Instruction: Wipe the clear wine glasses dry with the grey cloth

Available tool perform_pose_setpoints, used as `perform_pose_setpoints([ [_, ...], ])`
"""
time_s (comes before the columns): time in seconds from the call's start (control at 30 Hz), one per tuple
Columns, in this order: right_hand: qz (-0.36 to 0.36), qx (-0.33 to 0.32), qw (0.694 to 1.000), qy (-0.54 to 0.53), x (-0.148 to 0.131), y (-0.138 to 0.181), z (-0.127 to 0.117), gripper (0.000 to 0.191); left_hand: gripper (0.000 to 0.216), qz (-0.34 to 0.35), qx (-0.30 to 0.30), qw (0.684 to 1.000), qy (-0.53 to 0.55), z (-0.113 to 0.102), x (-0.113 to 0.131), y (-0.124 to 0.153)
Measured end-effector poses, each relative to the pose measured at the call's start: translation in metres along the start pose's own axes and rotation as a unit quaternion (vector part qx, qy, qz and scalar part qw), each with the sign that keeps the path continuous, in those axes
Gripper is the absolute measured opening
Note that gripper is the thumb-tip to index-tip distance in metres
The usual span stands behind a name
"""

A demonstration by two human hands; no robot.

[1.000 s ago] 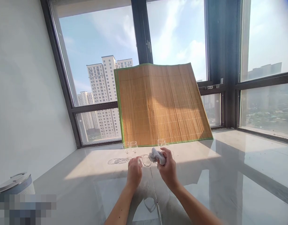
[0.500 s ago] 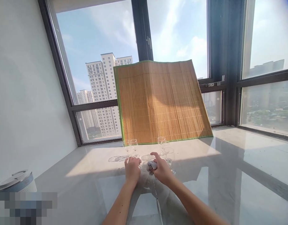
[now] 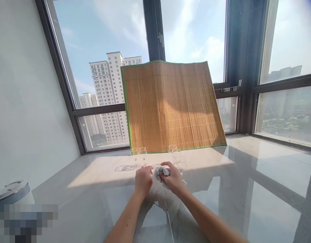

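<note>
Holding a bunched white cloth (image 3: pixel 161 171) in my right grip (image 3: pixel 168 173), thumb & fingers closed round it, wad poking out L toward my other hand. My left grip (image 3: pixel 145 173) is curled, fingertips just beside the cloth's L edge; prob. round a clear glass, but back of hand + cloth hide it, so can't tell for sure what's in there.

Key relation: cloth sits btwn the two hands, directly R of my L fingertips, approx. same height in view. It's nearer the R hand b/c that one's got it; gap to the L is tiny, & I can't tell if they touch. No clear long axis on the cloth, just a crumpled lump. Forearms come in from the bottom edge & converge on it.

Other glassware, all upright on the pale surface (image 3: pixel 81 206): a pair of stemmed glasses (image 3: pixel 142 152) beyond my L hand, & three more glasses (image 3: pixel 181 162) beyond/R of my R hand, closest one near my R knuckles. Stems run vert.

Bkgd: bamboo mat (image 3: pixel 170 104) w/ green edging leans at the window, behind the glasses. Lidded cup (image 3: pixel 13 191) far L, partly pixelated, well apart from both hands.
</note>
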State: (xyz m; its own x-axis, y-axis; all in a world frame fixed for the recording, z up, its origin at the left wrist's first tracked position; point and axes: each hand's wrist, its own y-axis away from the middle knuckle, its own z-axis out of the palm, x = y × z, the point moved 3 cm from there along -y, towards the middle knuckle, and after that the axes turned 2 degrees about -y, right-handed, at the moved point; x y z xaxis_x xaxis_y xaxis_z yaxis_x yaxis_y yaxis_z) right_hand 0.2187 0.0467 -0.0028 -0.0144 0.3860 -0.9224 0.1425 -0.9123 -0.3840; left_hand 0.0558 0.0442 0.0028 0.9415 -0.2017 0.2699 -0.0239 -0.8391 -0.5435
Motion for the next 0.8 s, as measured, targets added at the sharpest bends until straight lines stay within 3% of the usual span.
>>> perform_pose_setpoints([
  [0.17, 0.050, 0.009, 0.995, -0.089, -0.006, -0.003, -0.003, 0.048, 0.024, -0.013, 0.004, 1.000, 0.004, 0.005, 0.001, 0.000],
  [0.43, 0.034, 0.042, 0.983, -0.176, -0.020, -0.004, -0.005, 0.047, 0.024, -0.105, -0.014, 0.975, 0.195, 0.021, -0.008, -0.004],
  [0.7, -0.089, 0.130, 0.986, -0.048, -0.037, 0.003, -0.014, 0.039, 0.028, -0.154, -0.066, 0.946, 0.277, 0.043, -0.013, -0.006],
  [0.8, -0.107, 0.124, 0.986, -0.012, -0.039, 0.007, -0.012, 0.038, 0.032, -0.118, -0.075, 0.961, 0.240, 0.047, -0.015, -0.007],
])
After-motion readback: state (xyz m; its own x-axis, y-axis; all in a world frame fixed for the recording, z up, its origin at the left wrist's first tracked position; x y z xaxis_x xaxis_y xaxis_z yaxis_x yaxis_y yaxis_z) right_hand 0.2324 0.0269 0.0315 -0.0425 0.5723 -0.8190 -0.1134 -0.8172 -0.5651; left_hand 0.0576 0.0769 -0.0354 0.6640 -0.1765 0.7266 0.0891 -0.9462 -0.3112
